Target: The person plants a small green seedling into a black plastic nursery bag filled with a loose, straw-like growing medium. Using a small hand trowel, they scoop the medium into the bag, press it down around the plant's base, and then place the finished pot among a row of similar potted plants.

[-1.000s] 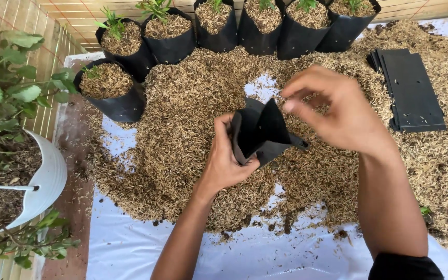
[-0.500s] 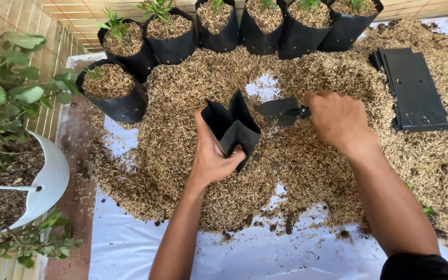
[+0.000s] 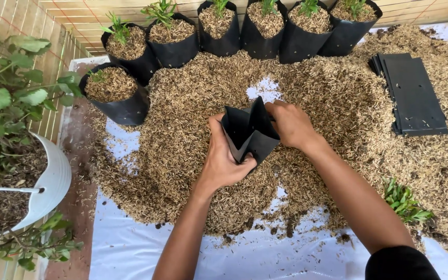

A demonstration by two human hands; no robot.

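At frame centre, left hand grips an empty black bag, fingers pinching its side. Right hand fingers pinch the rim; best pulled wide over the husk pile.

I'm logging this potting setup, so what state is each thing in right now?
Empty black grow bag: open, unfilled, upright on the husk pile.
Left hand: gripping the bag's near side.
Right hand: at the bag's mouth; trowel not visible.
Filled grow bags: full of husk, seedlings planted, upright.
Stack of flat bags: folded, unused.
Loose seedlings: lying unplanted on husk.
White hanging pot: planted, tilted.
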